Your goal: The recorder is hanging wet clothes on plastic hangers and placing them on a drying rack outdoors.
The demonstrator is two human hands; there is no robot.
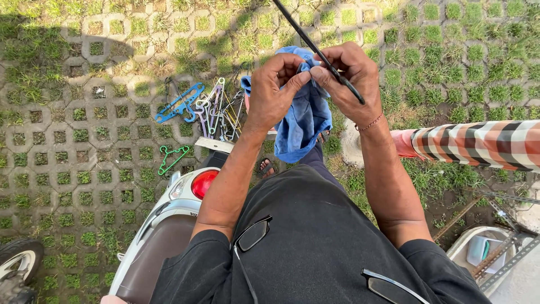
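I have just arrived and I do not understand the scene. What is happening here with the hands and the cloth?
A person standing over grass pavers holds a blue cloth up in both hands. The left hand and the right hand pinch its top edge, and the right hand also has a thin black cable in its grip. Below, a pile of coloured clothes hangers lies on the ground, beside the rear of a scooter.
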